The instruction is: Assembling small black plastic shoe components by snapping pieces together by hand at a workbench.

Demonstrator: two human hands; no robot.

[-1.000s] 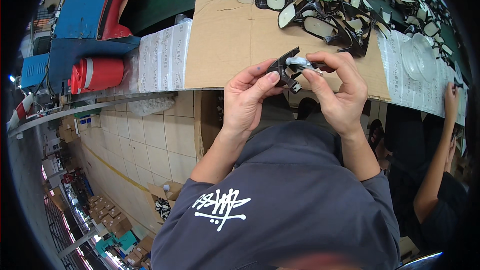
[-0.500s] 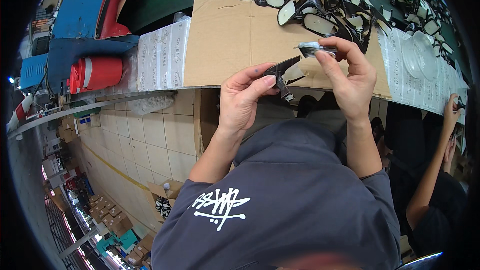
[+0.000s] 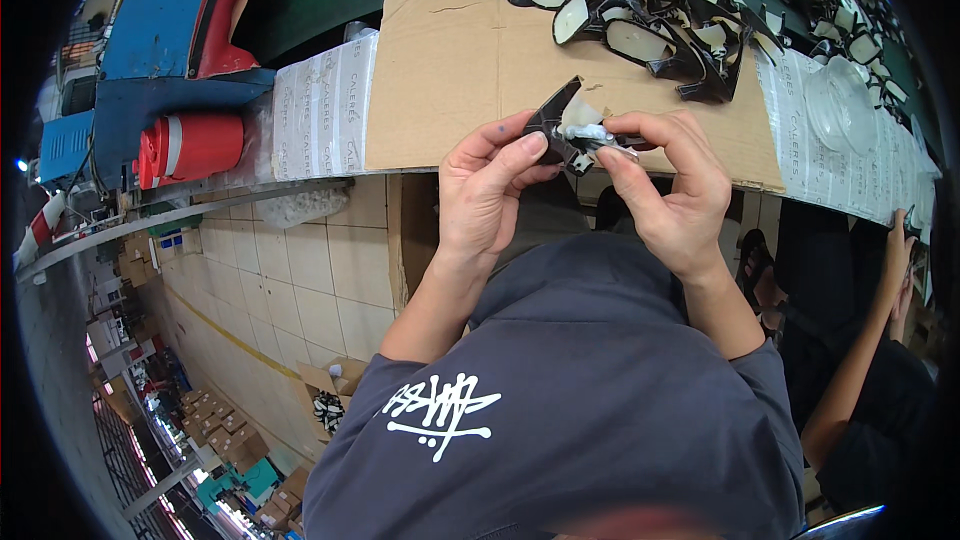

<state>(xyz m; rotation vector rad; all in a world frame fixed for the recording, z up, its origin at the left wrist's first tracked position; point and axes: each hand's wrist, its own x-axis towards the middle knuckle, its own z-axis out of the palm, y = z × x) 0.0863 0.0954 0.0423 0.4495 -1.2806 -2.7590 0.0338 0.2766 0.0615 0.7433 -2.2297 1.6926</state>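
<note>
In my left hand (image 3: 495,175) is a dark leather piece (image 3: 549,118), pinched between thumb and fingers. It has a pointed upper corner and a pale inner side. My right hand (image 3: 672,180) is closed on a small shiny dark piece with a whitish, silvery face (image 3: 590,134), whose exact kind I cannot make out. That piece is held against the pale side of the leather piece, so the two overlap. Both hands are just above the near edge of a cardboard sheet (image 3: 450,70). Beyond them lies a pile of black shoe-heel pieces with cream faces (image 3: 640,42).
A clear plastic bowl (image 3: 840,110) stands on the wrapped table edge at right. A red jug (image 3: 195,150) is at left, below a blue and red machine (image 3: 165,15). A co-worker's hands (image 3: 900,260) hold a dark piece at far right.
My right hand has come down and left, bringing its small piece against the leather piece. The leather piece has tilted more upright. The co-worker's hands have shifted slightly.
</note>
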